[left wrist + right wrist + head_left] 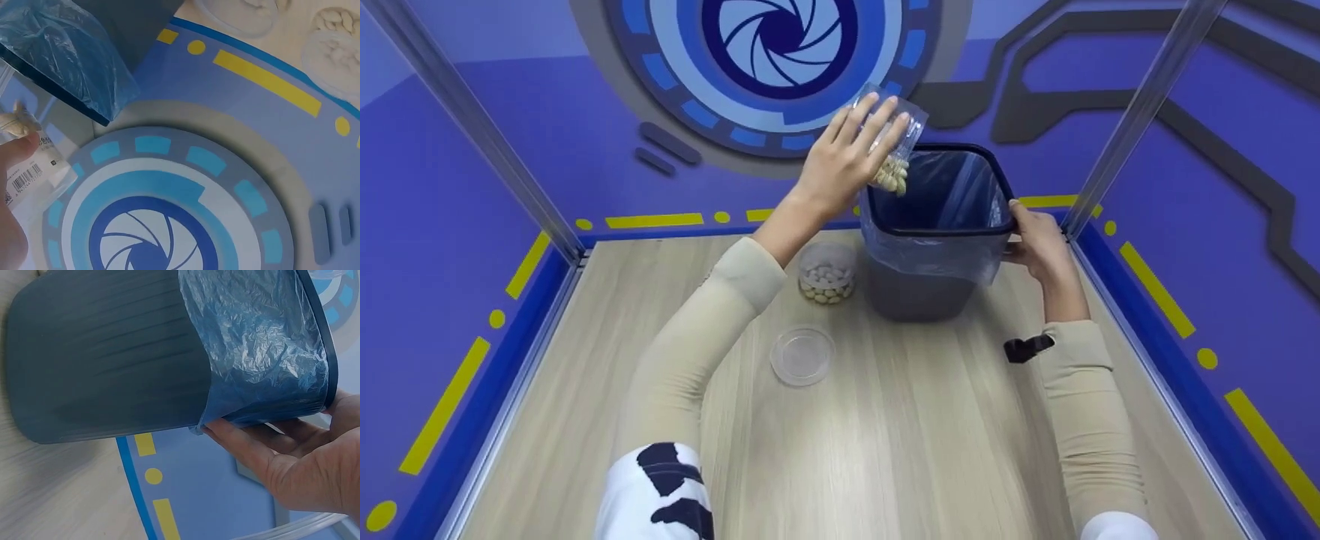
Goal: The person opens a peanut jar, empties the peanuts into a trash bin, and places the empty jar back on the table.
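My left hand (pixel 840 161) grips a clear plastic container (pixel 913 124) and tilts it beside the left rim of a dark trash bin (pixel 919 289). Pale nuts (pixel 891 176) are gathered at the container's lower end. In the left wrist view, the thumb (pixel 22 147) lies near a white barcode label (pixel 31 174) on it. At the bin's right side, my right hand (pixel 1041 238) holds the rim, its fingers against the wall and the clear liner (pixel 264 354) folded over it.
Left of the bin stands a clear tub (pixel 826 274) of pale nuts. A round clear lid (pixel 802 355) lies nearer on the wooden table (pixel 885 450). Blue printed walls (pixel 532 135) and metal posts (pixel 1140 105) enclose the table. A black device (pixel 1027 348) sits at the right cuff.
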Demonstrator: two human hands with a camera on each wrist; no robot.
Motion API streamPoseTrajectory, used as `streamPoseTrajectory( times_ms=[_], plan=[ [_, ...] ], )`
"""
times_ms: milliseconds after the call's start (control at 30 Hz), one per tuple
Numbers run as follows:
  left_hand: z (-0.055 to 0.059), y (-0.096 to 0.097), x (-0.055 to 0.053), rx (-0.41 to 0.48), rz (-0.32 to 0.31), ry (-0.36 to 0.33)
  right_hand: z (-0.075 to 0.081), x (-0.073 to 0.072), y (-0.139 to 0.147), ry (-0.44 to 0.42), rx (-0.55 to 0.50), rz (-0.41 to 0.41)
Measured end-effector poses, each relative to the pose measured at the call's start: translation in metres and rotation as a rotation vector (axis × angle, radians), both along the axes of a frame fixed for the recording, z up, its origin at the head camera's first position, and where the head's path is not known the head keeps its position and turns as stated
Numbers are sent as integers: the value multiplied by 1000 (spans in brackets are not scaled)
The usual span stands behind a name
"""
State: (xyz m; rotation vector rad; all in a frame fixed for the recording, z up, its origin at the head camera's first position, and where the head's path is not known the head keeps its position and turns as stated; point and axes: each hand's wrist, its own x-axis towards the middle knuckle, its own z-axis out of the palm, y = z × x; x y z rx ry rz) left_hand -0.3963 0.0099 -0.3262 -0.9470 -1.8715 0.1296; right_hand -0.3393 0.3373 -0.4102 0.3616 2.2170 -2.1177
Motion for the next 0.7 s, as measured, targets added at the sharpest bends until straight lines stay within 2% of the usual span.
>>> streamPoseTrajectory(
  times_ms=[167,267,433,533,700],
  plan=[
    [4,2,0,25,10,-10,1,1,-1,11,1,-8],
    [4,4,0,11,17,9,1,1,-2,12,8,-2],
    [0,4,-1,39,-5,-44,0,2,-1,25,-7,5],
    [-2,3,-2,61,-10,-73,-1,2,-1,23,-53,8],
    [-4,2,-3,12,5,-34,-2,3,-1,16,-51,13]
  ],
)
